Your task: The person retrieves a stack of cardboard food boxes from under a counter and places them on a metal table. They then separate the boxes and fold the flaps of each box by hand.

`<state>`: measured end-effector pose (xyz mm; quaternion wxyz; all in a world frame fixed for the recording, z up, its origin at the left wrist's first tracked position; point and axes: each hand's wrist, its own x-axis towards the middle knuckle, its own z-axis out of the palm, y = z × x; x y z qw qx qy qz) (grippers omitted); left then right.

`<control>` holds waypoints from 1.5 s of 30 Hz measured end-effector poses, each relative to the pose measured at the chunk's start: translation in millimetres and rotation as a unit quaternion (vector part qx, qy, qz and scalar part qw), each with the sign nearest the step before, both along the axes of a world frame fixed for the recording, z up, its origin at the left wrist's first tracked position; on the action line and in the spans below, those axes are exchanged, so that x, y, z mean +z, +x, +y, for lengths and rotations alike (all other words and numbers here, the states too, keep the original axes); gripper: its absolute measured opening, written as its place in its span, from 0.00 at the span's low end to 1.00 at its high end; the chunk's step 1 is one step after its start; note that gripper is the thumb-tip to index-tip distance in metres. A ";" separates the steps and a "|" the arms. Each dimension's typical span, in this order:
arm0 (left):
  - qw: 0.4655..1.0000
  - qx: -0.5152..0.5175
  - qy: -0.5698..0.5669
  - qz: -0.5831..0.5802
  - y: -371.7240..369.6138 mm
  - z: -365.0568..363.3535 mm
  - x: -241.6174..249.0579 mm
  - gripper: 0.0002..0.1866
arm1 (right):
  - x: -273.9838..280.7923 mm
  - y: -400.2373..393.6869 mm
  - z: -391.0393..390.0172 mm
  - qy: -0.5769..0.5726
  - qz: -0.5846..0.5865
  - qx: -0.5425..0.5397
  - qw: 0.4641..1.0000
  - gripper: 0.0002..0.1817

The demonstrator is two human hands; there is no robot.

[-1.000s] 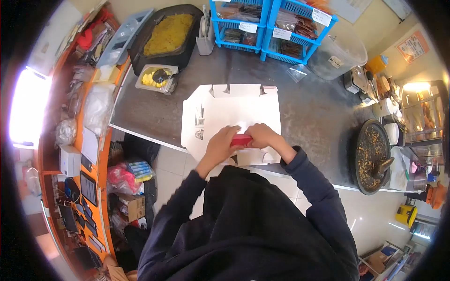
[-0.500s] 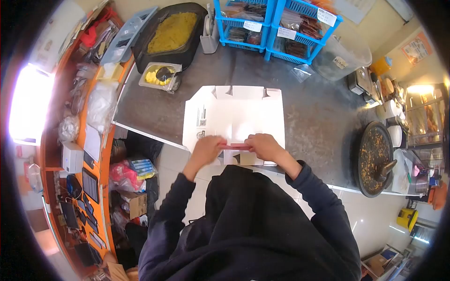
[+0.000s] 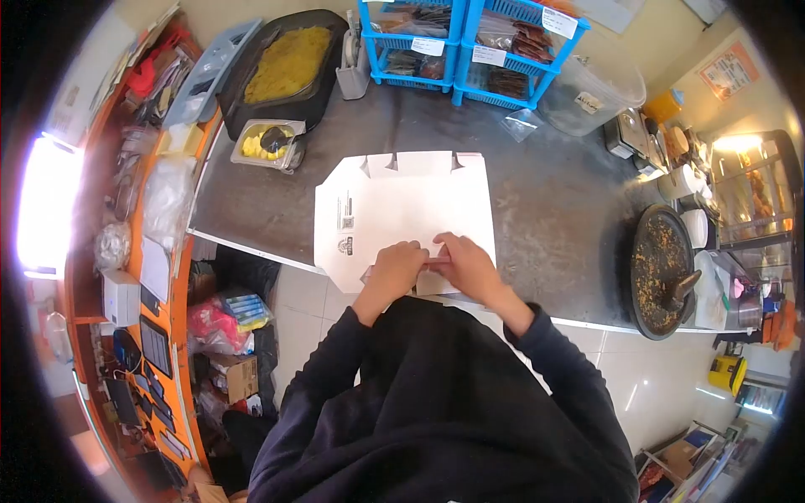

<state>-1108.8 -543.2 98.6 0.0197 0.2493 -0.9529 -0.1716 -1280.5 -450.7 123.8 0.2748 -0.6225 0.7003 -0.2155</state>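
A flattened white cardboard box (image 3: 411, 201) with notched flaps and black print lies at the front edge of the dark table. My left hand (image 3: 397, 270) is closed over its near edge, the fingers curled. Beside it, my right hand (image 3: 465, 265) pinches the same edge with thumb and fingers. Between the two hands shows a narrow pinkish strip (image 3: 435, 261); it looks like a folded part of the cardboard, though my fingers cover most of it.
A black tray of yellow food (image 3: 289, 65) and a clear tub (image 3: 268, 144) stand back left. Blue basket racks (image 3: 457, 63) and a clear bin (image 3: 591, 101) line the back. Right lies a round dark stone dish with a pestle (image 3: 658, 272). An orange shelf (image 3: 159, 335) runs along the left.
My hands have come closer together on the near edge, the left moving right. The whole view has shifted slightly, and less of the pinkish strip shows.
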 end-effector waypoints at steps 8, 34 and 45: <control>0.997 -0.013 -0.039 0.065 4.5 15.3 30.0 0.03 | -19.3 3.4 65.7 -0.133 0.202 -0.008 0.970 0.24; 0.992 -0.063 -0.005 0.108 30.9 19.1 -20.0 0.11 | -18.7 -46.4 -17.3 0.087 0.076 0.069 0.991 0.28; 0.982 0.001 0.171 0.081 47.8 32.1 30.5 0.11 | 12.6 -44.9 66.1 0.028 -0.139 0.048 0.989 0.12</control>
